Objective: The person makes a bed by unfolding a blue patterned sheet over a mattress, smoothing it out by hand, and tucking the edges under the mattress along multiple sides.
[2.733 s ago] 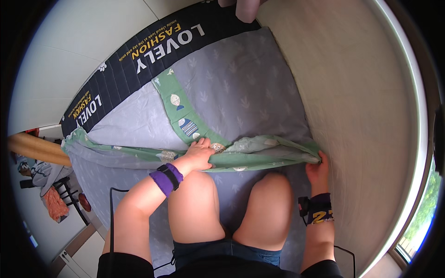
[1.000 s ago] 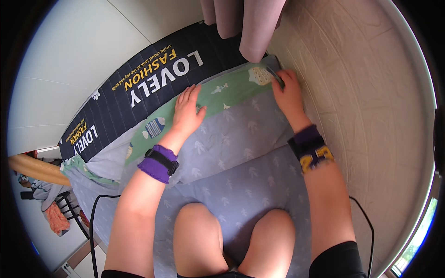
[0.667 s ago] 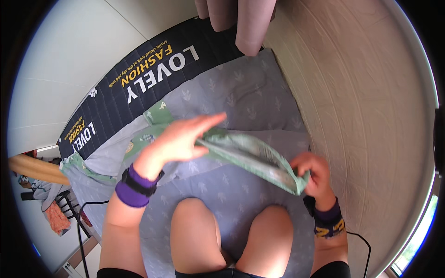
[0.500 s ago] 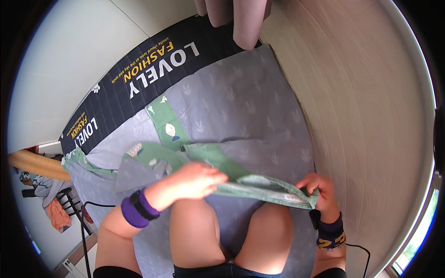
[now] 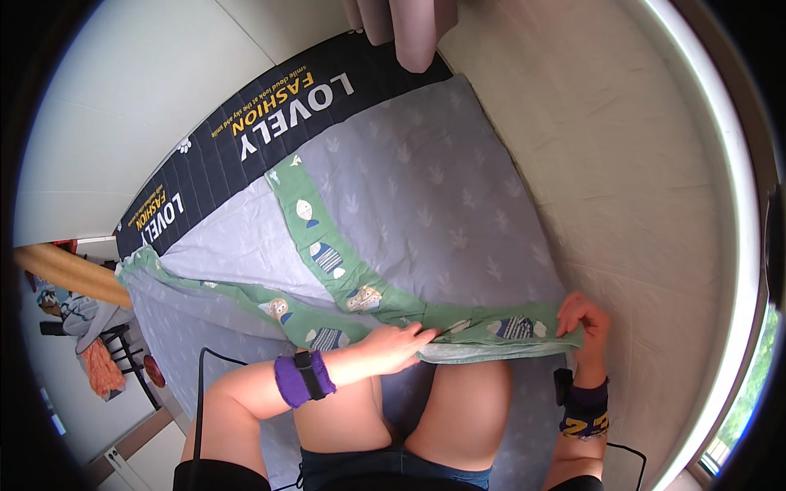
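A grey duvet cover with a pale leaf print is spread over the bed, and a green band with fish and animal figures runs along its edge. My left hand, above my thighs, is closed on the lower edge of this band. At the right end, beside the wall, my right hand pinches the band's corner. Between both hands the band lies nearly straight, its pale inner side showing along the bottom. More green banding runs to the far left and up toward the headboard.
A black padded headboard with printed lettering stands at the far side. A beige wall borders the right, and pink curtain cloth hangs at the top. Clothes lie on a dark chair at left. A black cable loops near my left arm.
The green band has opened out and now shows its printed side, with the folded flap on the left laid flatter. My left hand has moved right and slightly toward me; my right stays at the corner.
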`<state>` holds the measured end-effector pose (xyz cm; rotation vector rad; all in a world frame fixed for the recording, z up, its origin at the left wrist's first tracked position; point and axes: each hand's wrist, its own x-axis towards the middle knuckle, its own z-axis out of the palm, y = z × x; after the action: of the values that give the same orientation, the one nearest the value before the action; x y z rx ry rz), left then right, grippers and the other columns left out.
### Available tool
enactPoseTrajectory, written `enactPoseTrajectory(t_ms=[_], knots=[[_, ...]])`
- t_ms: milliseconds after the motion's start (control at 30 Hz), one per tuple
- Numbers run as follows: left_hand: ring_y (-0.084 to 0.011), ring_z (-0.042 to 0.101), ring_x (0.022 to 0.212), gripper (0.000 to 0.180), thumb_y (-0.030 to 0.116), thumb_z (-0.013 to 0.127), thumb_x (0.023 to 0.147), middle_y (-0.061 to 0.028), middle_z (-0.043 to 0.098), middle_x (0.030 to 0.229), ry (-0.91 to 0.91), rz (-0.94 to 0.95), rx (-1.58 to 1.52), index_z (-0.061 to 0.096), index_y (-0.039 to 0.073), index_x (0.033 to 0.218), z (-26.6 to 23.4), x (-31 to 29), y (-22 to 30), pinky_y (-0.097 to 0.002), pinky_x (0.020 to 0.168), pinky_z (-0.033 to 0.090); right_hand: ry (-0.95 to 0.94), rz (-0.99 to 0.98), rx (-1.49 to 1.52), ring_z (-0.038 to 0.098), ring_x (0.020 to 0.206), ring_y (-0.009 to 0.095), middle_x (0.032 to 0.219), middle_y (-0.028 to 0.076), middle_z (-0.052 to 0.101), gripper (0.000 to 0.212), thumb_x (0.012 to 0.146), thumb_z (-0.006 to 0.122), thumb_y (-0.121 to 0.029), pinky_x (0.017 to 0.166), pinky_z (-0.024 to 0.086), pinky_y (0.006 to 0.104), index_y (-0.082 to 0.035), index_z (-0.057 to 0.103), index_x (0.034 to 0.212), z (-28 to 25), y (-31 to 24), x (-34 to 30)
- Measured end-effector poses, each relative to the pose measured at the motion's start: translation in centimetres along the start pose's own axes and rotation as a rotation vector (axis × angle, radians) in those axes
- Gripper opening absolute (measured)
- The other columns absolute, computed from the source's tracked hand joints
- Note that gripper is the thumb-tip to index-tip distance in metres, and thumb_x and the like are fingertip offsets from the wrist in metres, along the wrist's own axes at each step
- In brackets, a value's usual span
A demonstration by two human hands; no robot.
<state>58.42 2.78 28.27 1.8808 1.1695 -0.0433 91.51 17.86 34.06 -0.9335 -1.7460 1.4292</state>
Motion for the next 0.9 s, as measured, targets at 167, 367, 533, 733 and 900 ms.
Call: enactPoseTrajectory(t_ms=[167, 367, 533, 733, 900], knots=[[-0.0381, 0.067, 0.09, 0.045, 0.01, 0.064, 0.082, -0.0115, 0.063, 0.113, 0.077, 0.041, -0.151, 0.057, 0.011, 0.127, -0.5, 0.4, -3.9, -0.0468, 0.077, 0.055, 0.031, -0.088, -0.36, 0.056, 0.074, 0.017, 0.075, 0.003, 0.063, 0.018, 0.099, 0.053, -0.013, 0.066, 0.044, 0.0269, -0.005, 0.065, 0.086, 0.5, -0.2, 2.7], [-0.021, 0.066, 0.093, 0.035, 0.028, 0.055, 0.101, -0.0107, 0.07, 0.101, 0.053, -0.144, -0.594, 0.061, 0.001, 0.121, -9.5, -0.7, -9.0, -0.0389, 0.081, 0.052, 0.177, 0.084, -0.027, 0.062, 0.085, 0.011, 0.099, 0.005, 0.065, 0.022, 0.106, 0.048, -0.02, 0.067, 0.054, 0.0256, -0.003, 0.058, 0.113, 5.3, 2.6, 13.1], [-0.0084, 0.054, 0.071, 0.037, 0.032, 0.061, 0.098, 0.0013, 0.06, 0.078, 0.078, -0.388, -0.596, 0.065, 0.0, 0.115, -20.0, 0.2, -15.7, -0.0292, 0.063, 0.047, 0.267, 0.141, -0.081, 0.066, 0.087, 0.015, 0.107, 0.011, 0.065, 0.026, 0.103, 0.044, -0.009, 0.07, 0.058, 0.0297, -0.001, 0.055, 0.125, 9.7, 7.2, 27.5], [-0.0132, 0.06, 0.074, 0.028, 0.022, 0.069, 0.087, -0.006, 0.067, 0.08, 0.447, -0.415, -0.326, 0.068, -0.001, 0.103, -27.1, 2.8, -24.9, -0.0315, 0.071, 0.049, 0.369, 0.004, -0.514, 0.067, 0.083, 0.028, 0.104, 0.019, 0.067, 0.03, 0.097, 0.049, -0.007, 0.073, 0.055, 0.0365, -0.001, 0.056, 0.125, 12.1, 15.3, 38.1], [-0.0264, 0.064, 0.094, 0.027, 0.014, 0.07, 0.082, -0.0112, 0.069, 0.099, 0.794, -0.542, -0.153, 0.064, 0.002, 0.106, -27.3, 4.3, -31.9, -0.0349, 0.083, 0.05, 0.453, -0.216, -0.652, 0.064, 0.102, 0.041, 0.109, 0.023, 0.068, 0.034, 0.094, 0.052, -0.007, 0.087, 0.051, 0.046, -0.005, 0.057, 0.127, 13.1, 19.1, 42.0]])
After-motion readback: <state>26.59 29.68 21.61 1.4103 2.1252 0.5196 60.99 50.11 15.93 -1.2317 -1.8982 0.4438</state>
